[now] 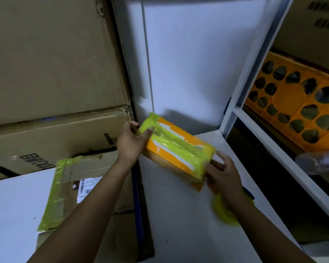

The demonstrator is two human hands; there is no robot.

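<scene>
At nine to eleven o'clock, large brown cartons (pixel 46 54) are stacked against the shelf frame. Below them, at about eight o'clock, a flat cardboard parcel (pixel 80 179) lies bound in yellow-green tape with a printed shipping label facing up.

The left hand (pixel 130 143) grips the far end of the orange box (pixel 177 150), with its fingers wrapped over the taped edge. The box sits at the centre of the view, slanting from eleven o'clock toward four, just over the white shelf (pixel 188 224). I cannot tell whether its underside touches the board. The right hand (pixel 224 173) clasps the near end, fingers curled round the corner. A blurred yellow object (pixel 224 211) shows under that wrist, and I cannot tell what it is.

At two to three o'clock an orange crate (pixel 292 103) of dark round items stands in the next bay, with crumpled clear plastic (pixel 319 162) below it.

The box looks fully taped, so sealing seems done. What appears left is settling it on the shelf and letting go.
</scene>
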